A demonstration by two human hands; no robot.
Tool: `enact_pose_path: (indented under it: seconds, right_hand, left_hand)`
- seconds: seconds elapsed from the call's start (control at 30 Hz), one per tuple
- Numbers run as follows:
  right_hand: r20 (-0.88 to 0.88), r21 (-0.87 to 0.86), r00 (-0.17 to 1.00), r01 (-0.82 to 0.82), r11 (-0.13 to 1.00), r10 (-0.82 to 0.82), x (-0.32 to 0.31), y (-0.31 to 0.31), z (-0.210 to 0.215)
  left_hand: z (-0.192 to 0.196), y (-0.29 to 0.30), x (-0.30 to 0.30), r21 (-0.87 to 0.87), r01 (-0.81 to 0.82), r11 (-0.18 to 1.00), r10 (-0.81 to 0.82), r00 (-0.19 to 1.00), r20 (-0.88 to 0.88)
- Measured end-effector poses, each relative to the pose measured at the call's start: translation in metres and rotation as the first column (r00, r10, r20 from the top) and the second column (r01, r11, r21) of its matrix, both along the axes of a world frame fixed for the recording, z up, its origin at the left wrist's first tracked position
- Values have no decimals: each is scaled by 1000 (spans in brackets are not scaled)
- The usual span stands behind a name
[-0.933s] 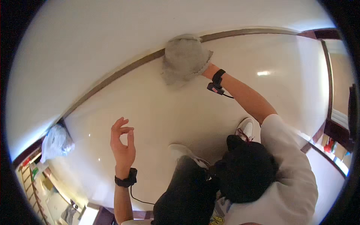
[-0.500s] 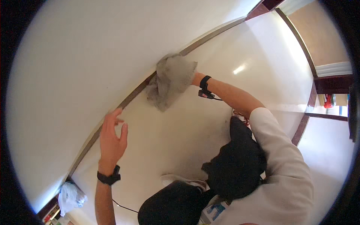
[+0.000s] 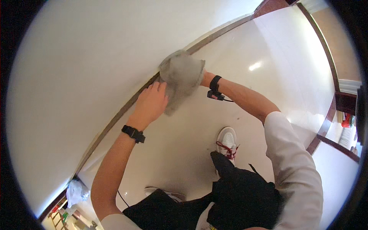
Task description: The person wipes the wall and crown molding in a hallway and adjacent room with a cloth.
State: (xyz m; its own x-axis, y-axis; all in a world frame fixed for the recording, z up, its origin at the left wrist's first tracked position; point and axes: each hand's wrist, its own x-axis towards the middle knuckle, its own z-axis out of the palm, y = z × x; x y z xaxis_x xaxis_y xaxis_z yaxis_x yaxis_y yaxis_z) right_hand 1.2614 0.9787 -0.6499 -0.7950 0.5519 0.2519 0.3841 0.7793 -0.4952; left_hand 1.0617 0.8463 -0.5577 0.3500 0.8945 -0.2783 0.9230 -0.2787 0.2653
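Observation:
A grey cloth (image 3: 182, 73) is bunched against the dark baseboard, where the white wall meets the floor. My right hand (image 3: 206, 78) reaches into it from the right; the cloth hides most of its fingers and drapes over them. On the cloth's near left side is my left hand (image 3: 152, 100), with curled fingers closed on its edge. A lower corner of the cloth hangs beside that hand. Each wrist wears a black strap with a small device.
The dark baseboard (image 3: 122, 110) runs diagonally along the wall (image 3: 88, 69). Below me, a white shoe with red laces (image 3: 227, 142) stands on the glossy pale floor (image 3: 184, 142). A plastic bag (image 3: 77, 191) lies at the lower left. Thin cables trail from both wrists.
My left hand has moved up and right from beside the baseboard, onto the cloth, and its fingers have closed. The right hand stays at the cloth. The laced shoe now shows fully.

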Motion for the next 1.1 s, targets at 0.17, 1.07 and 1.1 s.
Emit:
enact_pose_path:
  seconds: [0.17,1.07,1.1]
  right_hand:
    - [89,121,996,-23,992,12,55,50,-43]
    - [-83,-806,361,-573,-151,-929,164,38,-4]
    - [-24,-925,256,-373,-76,-966,139,27,17]
  left_hand:
    - [-64,15,68,-301,-396,867,406,913,-34]
    - [-74,44,91,-392,-913,110,156,-374,914]
    - [-76,42,86,-389,-916,100,158,-371,915]
